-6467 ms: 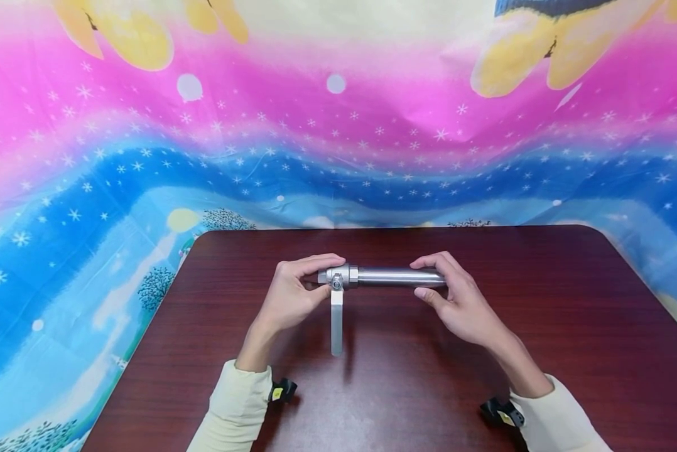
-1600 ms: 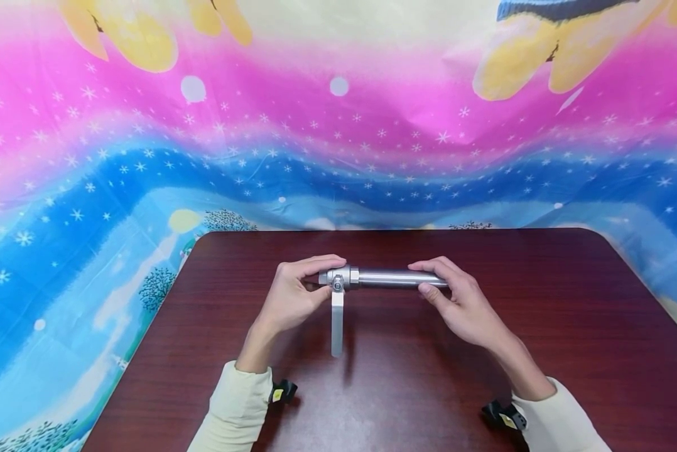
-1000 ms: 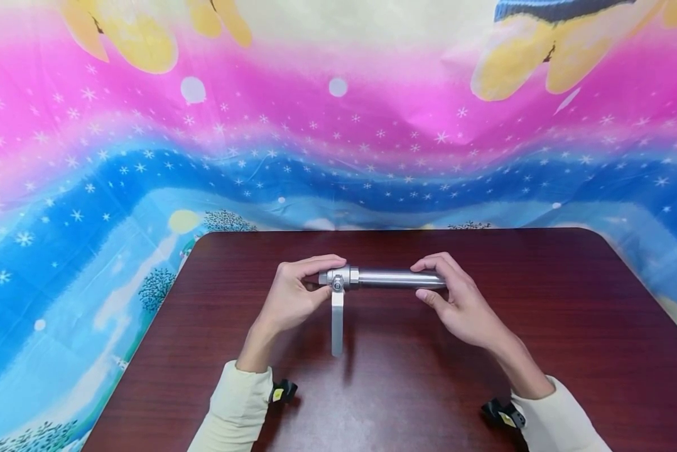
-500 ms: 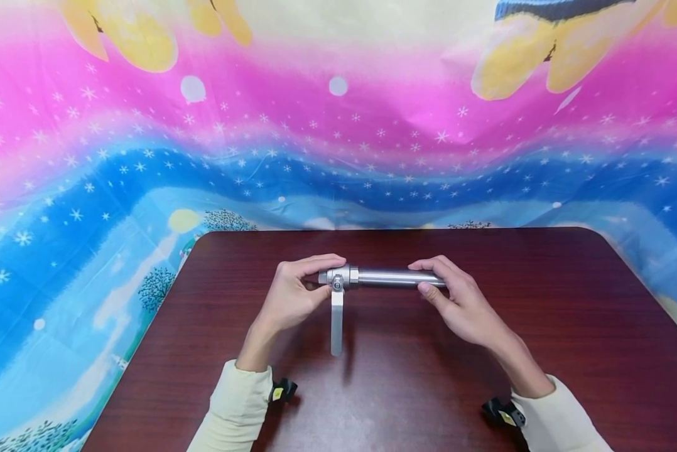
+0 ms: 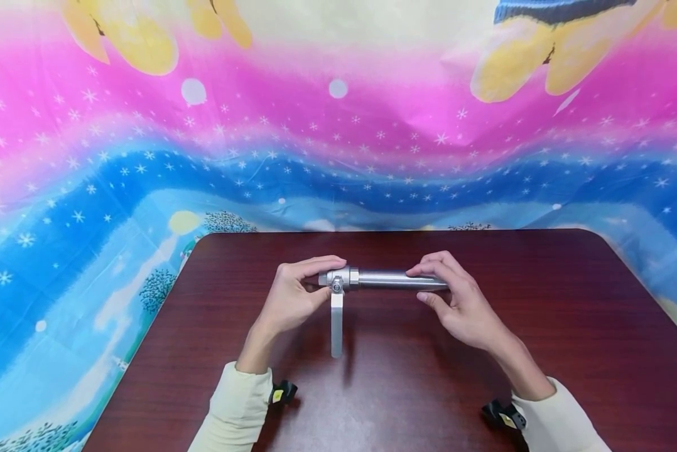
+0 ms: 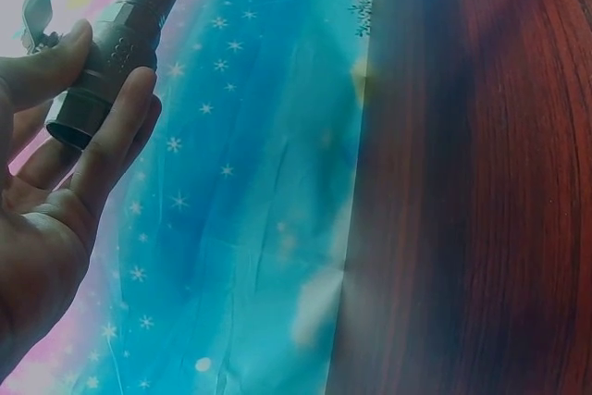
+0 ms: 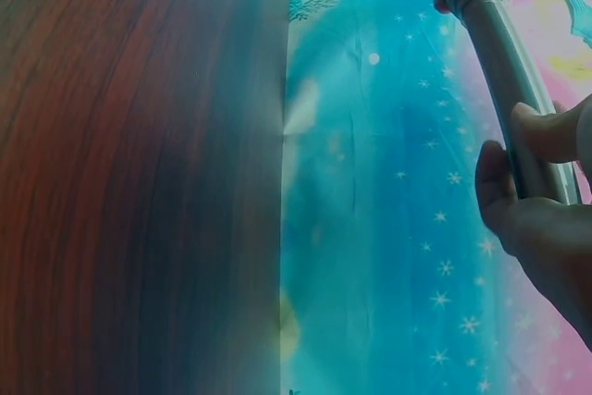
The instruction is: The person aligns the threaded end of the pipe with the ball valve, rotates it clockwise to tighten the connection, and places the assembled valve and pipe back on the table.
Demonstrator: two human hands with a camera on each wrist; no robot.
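A steel ball valve (image 5: 338,276) is joined end to end with a smooth steel pipe (image 5: 384,279), both level above the table in the head view. The valve's flat lever handle (image 5: 336,323) points toward me. My left hand (image 5: 290,295) grips the valve body, fingers over the far side and thumb on the near side. The left wrist view shows the valve's free end (image 6: 74,122) between thumb and fingers. My right hand (image 5: 457,301) holds the pipe near its right end. In the right wrist view its thumb (image 7: 546,131) lies along the pipe, fingers around the other side.
A dark red-brown wooden table (image 5: 406,389) with rounded far corners lies below. Behind it hangs a colourful printed cloth (image 5: 338,150). Black wrist cameras sit by the left sleeve (image 5: 233,402) and the right sleeve (image 5: 553,420).
My right fingers and thumb have shifted back and forth around the pipe, the thumb now a little lower on its near side. My left hand, the valve and its lever stay put.
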